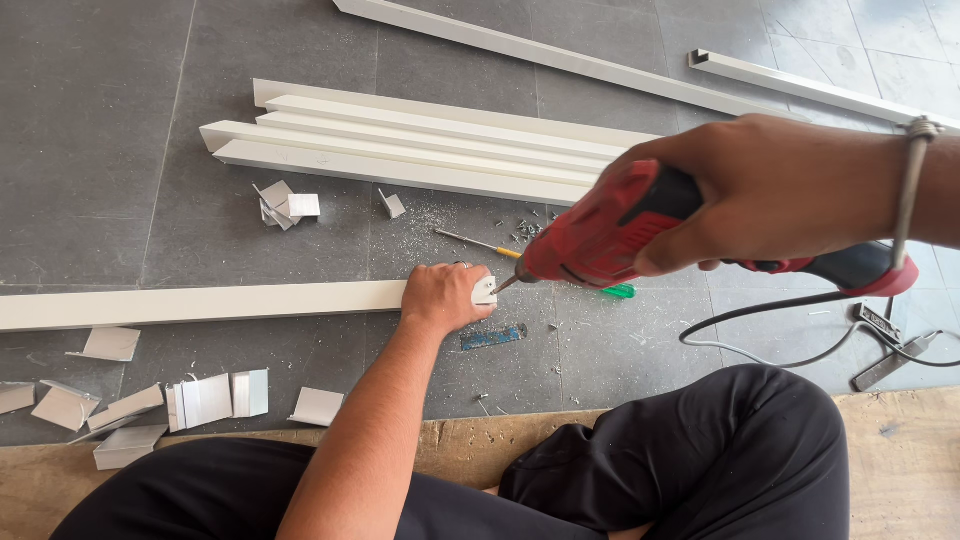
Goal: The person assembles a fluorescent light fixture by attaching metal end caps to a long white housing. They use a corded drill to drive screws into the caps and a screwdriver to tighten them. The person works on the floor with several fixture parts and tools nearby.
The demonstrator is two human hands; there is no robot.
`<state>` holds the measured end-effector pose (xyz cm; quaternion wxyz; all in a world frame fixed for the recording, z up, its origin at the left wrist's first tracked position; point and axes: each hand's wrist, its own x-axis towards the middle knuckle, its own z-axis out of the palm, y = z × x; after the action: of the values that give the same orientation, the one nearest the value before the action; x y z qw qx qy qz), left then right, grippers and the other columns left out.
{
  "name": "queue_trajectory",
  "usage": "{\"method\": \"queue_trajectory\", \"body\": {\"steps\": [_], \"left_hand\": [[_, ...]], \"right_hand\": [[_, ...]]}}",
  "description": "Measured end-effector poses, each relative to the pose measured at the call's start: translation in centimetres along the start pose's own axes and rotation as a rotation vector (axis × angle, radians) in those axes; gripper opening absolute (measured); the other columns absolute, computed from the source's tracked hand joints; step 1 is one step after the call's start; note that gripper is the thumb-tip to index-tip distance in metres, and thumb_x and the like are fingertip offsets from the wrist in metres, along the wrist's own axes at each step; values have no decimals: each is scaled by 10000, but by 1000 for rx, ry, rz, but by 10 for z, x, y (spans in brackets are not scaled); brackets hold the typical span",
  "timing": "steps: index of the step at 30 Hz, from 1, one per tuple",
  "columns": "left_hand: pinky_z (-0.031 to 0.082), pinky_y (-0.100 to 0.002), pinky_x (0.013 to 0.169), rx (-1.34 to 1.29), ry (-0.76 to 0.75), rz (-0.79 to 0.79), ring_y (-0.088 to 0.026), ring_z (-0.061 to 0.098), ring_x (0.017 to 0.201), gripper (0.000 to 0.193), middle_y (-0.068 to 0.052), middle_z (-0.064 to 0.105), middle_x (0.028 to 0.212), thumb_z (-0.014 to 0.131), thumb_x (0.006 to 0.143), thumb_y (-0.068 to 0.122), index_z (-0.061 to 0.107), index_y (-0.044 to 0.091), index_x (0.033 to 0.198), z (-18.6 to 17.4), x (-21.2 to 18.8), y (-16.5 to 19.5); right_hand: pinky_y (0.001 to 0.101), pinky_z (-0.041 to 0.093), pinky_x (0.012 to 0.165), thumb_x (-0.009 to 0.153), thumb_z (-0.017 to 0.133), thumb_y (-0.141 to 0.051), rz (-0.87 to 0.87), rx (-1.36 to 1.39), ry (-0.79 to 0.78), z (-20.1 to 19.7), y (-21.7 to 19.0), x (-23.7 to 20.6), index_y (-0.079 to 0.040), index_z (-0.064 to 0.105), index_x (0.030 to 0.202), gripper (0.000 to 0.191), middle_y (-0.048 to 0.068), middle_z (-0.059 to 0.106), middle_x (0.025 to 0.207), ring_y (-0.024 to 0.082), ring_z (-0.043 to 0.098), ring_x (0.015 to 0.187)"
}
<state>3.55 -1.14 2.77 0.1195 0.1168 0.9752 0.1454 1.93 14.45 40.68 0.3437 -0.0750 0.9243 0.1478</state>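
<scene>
Two hands work close together on the grey tiled floor (100, 150). The left hand (440, 297) is closed around the end of a long white bar (200, 303) that lies flat on the floor and runs off to the left, and its fingers pinch a small white bracket (485, 291) against that end. The right hand (770, 190) grips a red power drill (610, 235), fingers wrapped round its body, with the bit tilted down and touching the bracket. A metal bangle (912, 190) sits on the right wrist, and the drill's black cord (760, 310) loops away over the floor to the right.

Just below the left hand lies a small blue strip (493, 336). Behind the drill lies a screwdriver (480, 244) with a yellow collar, and a green handle (618, 291) shows under the drill body. A scatter of screws (527, 229) and metal shavings lies near the drill's nose.

Further back, a stack of white bars (400, 150) lies side by side, with a few short white offcuts (285, 205) just in front of it. More white offcuts (210, 398) lie at the lower left beside a sheet of brown cardboard (900, 450). The person's knees in black trousers (720, 460) fill the bottom of the view.
</scene>
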Motion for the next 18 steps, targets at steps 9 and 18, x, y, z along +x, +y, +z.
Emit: {"method": "queue_trajectory", "body": {"steps": [9, 18], "left_hand": [[604, -412, 771, 70, 50, 110, -232, 742, 933, 513, -53, 740, 977, 742, 848, 587, 616, 228, 1192, 4, 5, 1], [613, -402, 813, 34, 28, 94, -215, 745, 936, 469, -38, 747, 969, 762, 848, 544, 642, 201, 1144, 0, 7, 2]], "right_hand": [[387, 633, 717, 823, 766, -447, -119, -125, -66, -20, -47, -17, -319, 637, 1330, 539, 55, 775, 898, 232, 786, 745], [353, 642, 810, 842, 730, -446, -116, -193, -86, -19, -53, -19, -326, 573, 1390, 583, 52, 776, 953, 227, 792, 844]]}}
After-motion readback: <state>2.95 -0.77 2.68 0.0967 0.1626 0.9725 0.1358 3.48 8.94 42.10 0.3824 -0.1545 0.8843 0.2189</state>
